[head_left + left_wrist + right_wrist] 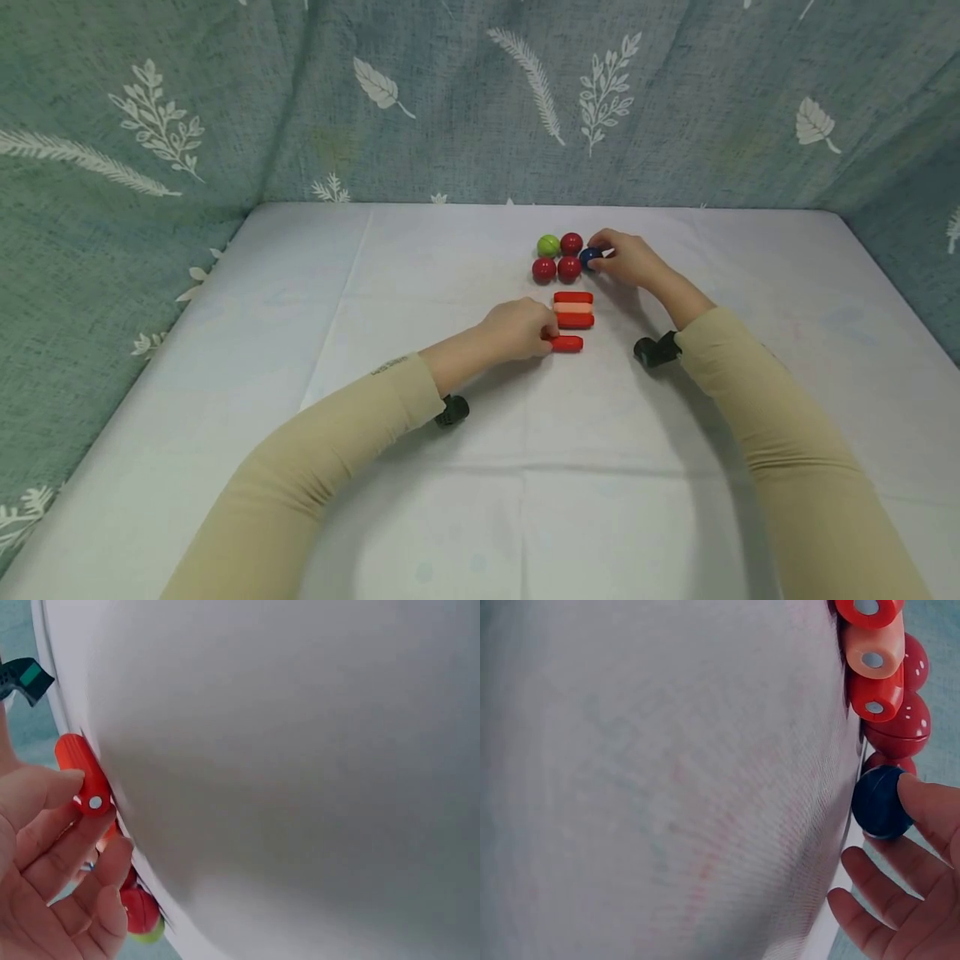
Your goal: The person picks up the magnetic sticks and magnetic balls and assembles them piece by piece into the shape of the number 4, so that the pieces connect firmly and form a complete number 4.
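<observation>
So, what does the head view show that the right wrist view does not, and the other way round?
Only the head view shows the left hand, the red stick it pinches, the green ball and the sleeves.

Only the right wrist view shows the pale discs in the stick ends and white spots on red balls.

Both show the right hand holding the blue ball, some red balls, and the pink stick between two red ones.

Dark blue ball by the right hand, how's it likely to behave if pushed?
The dark blue ball would probably roll, being round. It's likely stiff: no dent shows where the right hand pinches it. Its smooth surface might feel slippery.
</observation>
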The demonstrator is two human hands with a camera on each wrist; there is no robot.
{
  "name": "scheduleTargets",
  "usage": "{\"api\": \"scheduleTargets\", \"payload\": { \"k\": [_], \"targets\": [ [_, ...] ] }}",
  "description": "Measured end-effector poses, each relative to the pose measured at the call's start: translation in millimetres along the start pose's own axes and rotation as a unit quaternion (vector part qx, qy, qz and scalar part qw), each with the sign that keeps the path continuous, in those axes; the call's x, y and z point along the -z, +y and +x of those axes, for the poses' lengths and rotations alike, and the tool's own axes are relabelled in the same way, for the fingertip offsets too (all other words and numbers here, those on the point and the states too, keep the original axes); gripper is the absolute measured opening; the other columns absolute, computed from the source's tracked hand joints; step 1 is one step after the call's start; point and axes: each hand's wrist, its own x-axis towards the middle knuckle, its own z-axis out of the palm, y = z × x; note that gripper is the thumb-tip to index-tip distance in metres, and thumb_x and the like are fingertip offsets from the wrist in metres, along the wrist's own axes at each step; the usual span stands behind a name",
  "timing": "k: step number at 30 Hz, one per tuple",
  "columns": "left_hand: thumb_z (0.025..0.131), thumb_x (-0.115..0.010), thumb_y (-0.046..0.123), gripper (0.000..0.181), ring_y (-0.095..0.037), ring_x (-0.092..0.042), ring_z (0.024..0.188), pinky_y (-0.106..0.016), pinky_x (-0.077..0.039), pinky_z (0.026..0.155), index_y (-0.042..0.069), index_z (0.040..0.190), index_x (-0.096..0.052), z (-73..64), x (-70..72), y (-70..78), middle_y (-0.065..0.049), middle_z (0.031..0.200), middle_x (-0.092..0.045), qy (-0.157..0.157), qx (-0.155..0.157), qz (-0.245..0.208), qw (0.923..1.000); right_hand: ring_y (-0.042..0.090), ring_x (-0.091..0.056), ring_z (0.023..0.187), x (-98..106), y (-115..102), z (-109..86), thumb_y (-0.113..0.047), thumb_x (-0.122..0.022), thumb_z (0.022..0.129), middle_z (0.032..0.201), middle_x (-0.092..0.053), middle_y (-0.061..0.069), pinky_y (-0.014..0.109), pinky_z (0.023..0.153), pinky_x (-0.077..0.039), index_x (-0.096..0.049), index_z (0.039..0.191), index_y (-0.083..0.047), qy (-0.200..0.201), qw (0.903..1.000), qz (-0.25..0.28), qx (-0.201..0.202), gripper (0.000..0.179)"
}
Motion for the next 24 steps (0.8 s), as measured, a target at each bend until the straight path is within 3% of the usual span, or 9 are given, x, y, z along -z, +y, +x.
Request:
{"api": "scheduleTargets", "payload": {
  "k": [7, 15, 24],
  "targets": [
    [0.082, -0.066, 0.016, 0.012, -0.013, -0.052, 0.076, -0.024, -0.042, 0.067, 0.014, 0.093, -0.067, -3.9, 0.8, -10.6, 0.002, 0.080, -0.061, -0.006, -0.018, 0.001, 0.9998, 0.036, -0.045, 0.118, 0, 3, 0.3, -0.013, -0.054, 0.092, 0.132, -0.044, 0.022, 0.046, 0.096, -0.039, -0.043, 0.126, 0.000, -0.006, 1.0000, -0.006, 0.001, 0.038],
    [0.082, -0.065, 0.017, 0.031, -0.012, -0.052, 0.082, -0.024, -0.043, 0.070, 0.019, 0.113, -0.065, -6.3, 1.8, -11.8, 0.003, 0.089, -0.062, -0.021, -0.003, 0.006, 0.9998, 0.035, -0.044, 0.119, -1, 0, -0.6, -0.013, -0.053, 0.092, 0.132, -0.044, 0.021, 0.046, 0.097, -0.039, -0.043, 0.128, -0.002, -0.007, 0.9999, 0.000, -0.008, 0.039],
    [0.083, -0.067, 0.024, 0.022, -0.010, -0.053, 0.082, -0.025, -0.044, 0.072, 0.018, 0.104, -0.070, -6.4, -0.7, -11.0, 0.004, 0.089, -0.065, -0.002, 0.005, -0.009, 0.9999, 0.034, -0.044, 0.117, 1, 0, -3.3, -0.013, -0.054, 0.091, 0.131, -0.045, 0.021, 0.045, 0.096, -0.040, -0.043, 0.131, -0.002, -0.012, 0.9999, -0.001, -0.012, 0.042]
  ]
}}
